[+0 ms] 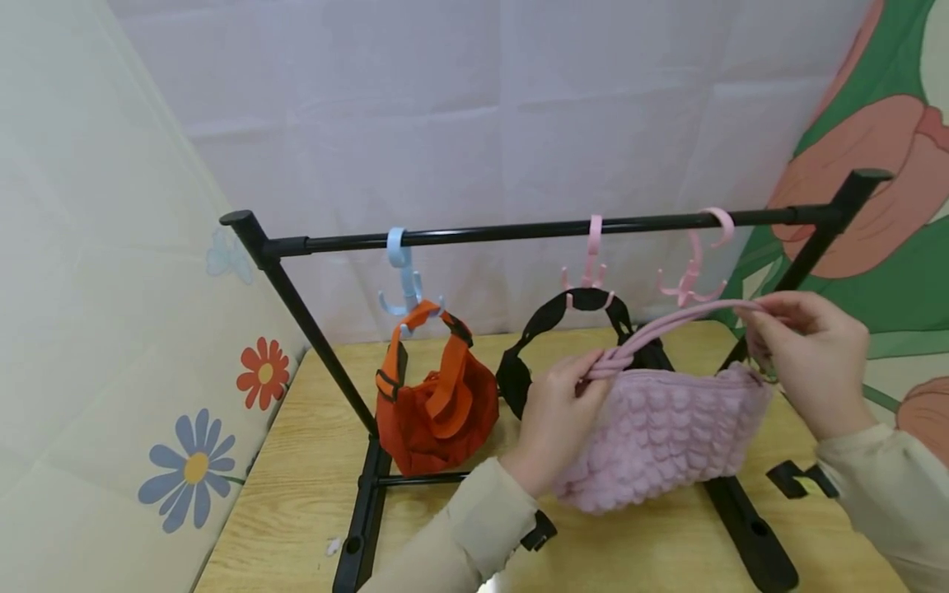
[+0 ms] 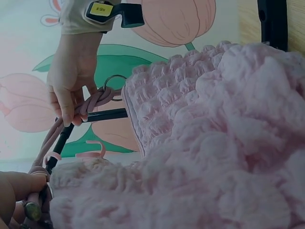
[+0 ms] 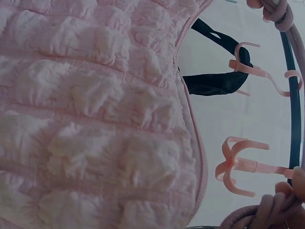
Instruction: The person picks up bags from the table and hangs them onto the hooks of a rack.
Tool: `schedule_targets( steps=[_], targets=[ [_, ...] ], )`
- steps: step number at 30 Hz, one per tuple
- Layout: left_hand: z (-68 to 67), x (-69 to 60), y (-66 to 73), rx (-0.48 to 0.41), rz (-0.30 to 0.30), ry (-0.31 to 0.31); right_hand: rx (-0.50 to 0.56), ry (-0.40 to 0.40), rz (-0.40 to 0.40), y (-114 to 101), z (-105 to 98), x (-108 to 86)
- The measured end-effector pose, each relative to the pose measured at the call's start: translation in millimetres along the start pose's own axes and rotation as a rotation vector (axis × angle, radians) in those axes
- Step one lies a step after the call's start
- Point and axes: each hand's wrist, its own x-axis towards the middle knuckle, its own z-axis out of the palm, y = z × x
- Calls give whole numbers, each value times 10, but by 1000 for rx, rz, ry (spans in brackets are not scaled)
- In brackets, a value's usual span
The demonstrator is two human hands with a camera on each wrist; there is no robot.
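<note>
A puffy pink handbag (image 1: 667, 436) hangs in the air in front of the rack, held by its knotted cord strap (image 1: 667, 321). My left hand (image 1: 559, 416) grips the strap near the bag's left end. At the other end, my right hand (image 1: 808, 354) pinches the strap, with a metal ring (image 2: 114, 82) beside it in the left wrist view. Behind the strap a pink hook (image 1: 691, 276) dangles bare from the rail. Another pink hook (image 1: 593, 259) carries a black bag (image 1: 516, 379), partly hidden by my left hand and the pink bag.
An orange bag (image 1: 437, 412) hangs from a blue hook (image 1: 404, 272) at the left of the rail (image 1: 504, 231). The black rack's feet (image 1: 752, 535) stand on a wooden table (image 1: 296, 502). Printed cloths (image 1: 853, 189) surround the table.
</note>
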Motion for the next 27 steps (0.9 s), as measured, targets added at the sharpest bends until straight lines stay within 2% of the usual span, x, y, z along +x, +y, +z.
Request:
schedule_targets(
  steps=[6, 17, 27],
  targets=[
    [15, 14, -17, 35, 48, 20, 10, 10, -21, -10, 27, 33],
    [11, 45, -11, 33, 51, 1, 11, 7, -3, -40, 42, 66],
    [41, 89, -35, 37, 51, 15, 20, 18, 21, -46, 73, 122]
  ],
)
